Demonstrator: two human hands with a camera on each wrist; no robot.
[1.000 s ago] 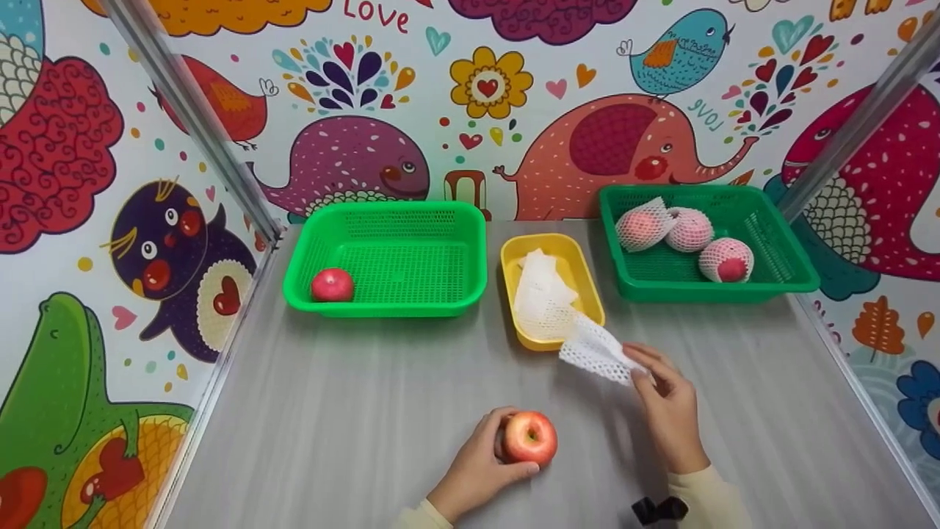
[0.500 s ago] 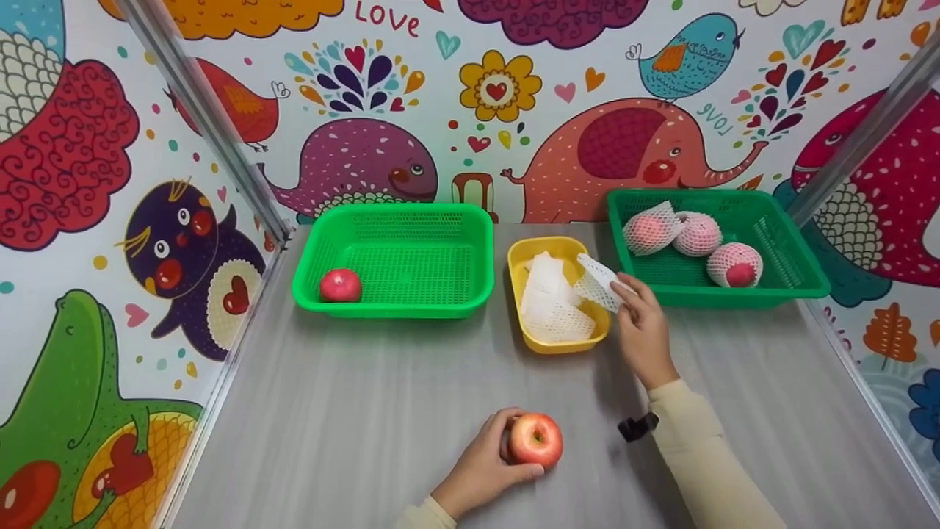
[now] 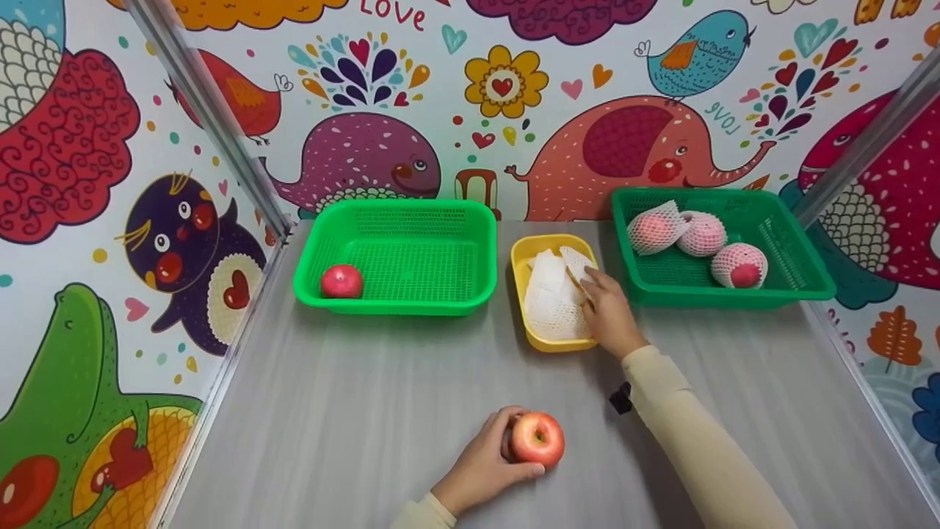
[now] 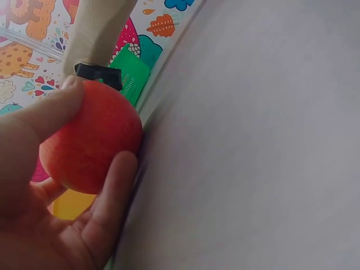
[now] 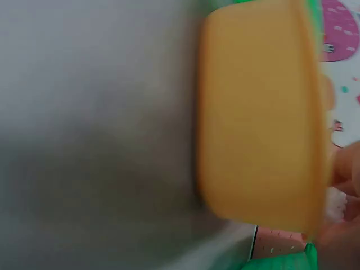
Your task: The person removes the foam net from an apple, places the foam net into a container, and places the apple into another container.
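Observation:
My left hand [image 3: 481, 466] grips a red-yellow apple [image 3: 538, 439] at the front middle of the table, stem side up. In the left wrist view, thumb and fingers curl round the apple [image 4: 93, 138]. My right hand [image 3: 611, 312] reaches over the right rim of a small yellow basket [image 3: 559, 344]. It pinches a white foam fruit net [image 3: 577, 258], lowered onto other white foam nets [image 3: 551, 305] inside. The right wrist view shows the yellow basket's side [image 5: 259, 118] and a white bit of net [image 5: 337, 203] between the fingers and thumb.
At the left a light green basket [image 3: 396, 307] holds one red fruit [image 3: 341, 281]. A darker green basket [image 3: 734, 295] at the right holds three fruits in pink-white nets [image 3: 739, 265]. Patterned walls with metal posts [image 3: 209, 110] bound the grey table [image 3: 352, 411].
My right hand has carried the foam net forward and left, from in front of the yellow basket to inside it. My left hand keeps its grip on the apple, which stays in place.

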